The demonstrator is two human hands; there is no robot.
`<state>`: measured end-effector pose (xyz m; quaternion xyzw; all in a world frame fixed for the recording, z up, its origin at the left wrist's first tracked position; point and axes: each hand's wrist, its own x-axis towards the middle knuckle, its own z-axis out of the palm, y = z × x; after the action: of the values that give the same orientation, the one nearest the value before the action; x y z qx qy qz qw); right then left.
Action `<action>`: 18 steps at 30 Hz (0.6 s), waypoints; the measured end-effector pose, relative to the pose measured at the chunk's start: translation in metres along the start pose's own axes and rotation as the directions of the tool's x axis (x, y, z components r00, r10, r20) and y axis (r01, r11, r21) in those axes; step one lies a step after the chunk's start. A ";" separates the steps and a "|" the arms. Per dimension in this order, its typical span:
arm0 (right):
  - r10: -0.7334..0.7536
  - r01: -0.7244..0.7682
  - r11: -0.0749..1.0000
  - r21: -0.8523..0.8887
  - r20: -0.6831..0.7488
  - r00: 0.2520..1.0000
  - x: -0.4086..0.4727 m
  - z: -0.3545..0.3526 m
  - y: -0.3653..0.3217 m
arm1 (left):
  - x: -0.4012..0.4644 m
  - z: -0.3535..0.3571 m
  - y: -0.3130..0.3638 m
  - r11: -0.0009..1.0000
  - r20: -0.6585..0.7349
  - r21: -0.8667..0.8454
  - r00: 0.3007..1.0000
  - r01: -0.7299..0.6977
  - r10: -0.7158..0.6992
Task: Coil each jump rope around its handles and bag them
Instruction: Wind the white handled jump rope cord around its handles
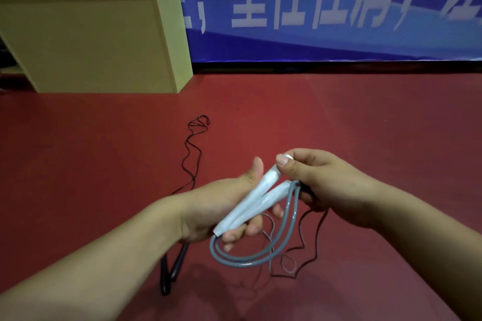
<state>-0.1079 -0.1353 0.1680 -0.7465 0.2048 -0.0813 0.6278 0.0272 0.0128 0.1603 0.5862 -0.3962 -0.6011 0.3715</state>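
Nearest to the camera, the left hand (221, 206) grips the two white handles (257, 199) of a jump rope, its fingers (236, 236) curled under their lower ends. The right hand (320, 185) pinches the upper end of one handle with the thumb on top, and its other fingers are clenched on the grey cord (250, 259) where it passes the handles. Below the hands the cord hangs in two loose loops — not yet tight around the handles.

The risk I see is here: the handles spread apart like a V at the top, so if the left grip relaxes, a handle can slide out and the loops will fall open. A slack turn can also slip off the lower ends.

On the red floor (339, 125) under the hands lies a second rope, with black handles (169, 276) and a thin black cord (191, 164) that runs away toward the far side. The hanging grey loops are close above this black cord — in my judgement they can catch it and tangle.

Further away stands a yellow box (91, 44) before a blue banner (313, 8). I see no bag.
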 end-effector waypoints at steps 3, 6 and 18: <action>0.050 -0.051 0.997 -0.052 -0.026 0.998 0.001 -0.003 0.002 | -0.001 -0.004 -0.003 0.995 -0.019 -0.100 1.000 -0.023 0.022; 0.098 -0.108 0.990 -0.095 -0.111 0.989 0.002 -0.005 0.004 | 0.002 0.000 -0.011 0.997 -0.133 0.063 0.990 -0.047 0.055; 0.249 -0.247 0.967 0.067 -0.025 0.968 -0.008 -0.002 -0.004 | -0.005 0.003 -0.020 0.990 -0.106 0.068 0.986 -0.120 0.127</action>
<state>-0.1153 -0.1337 0.1730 -0.6931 0.3044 -0.0211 0.6530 0.0245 0.0256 0.1444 0.6040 -0.4290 -0.5313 0.4109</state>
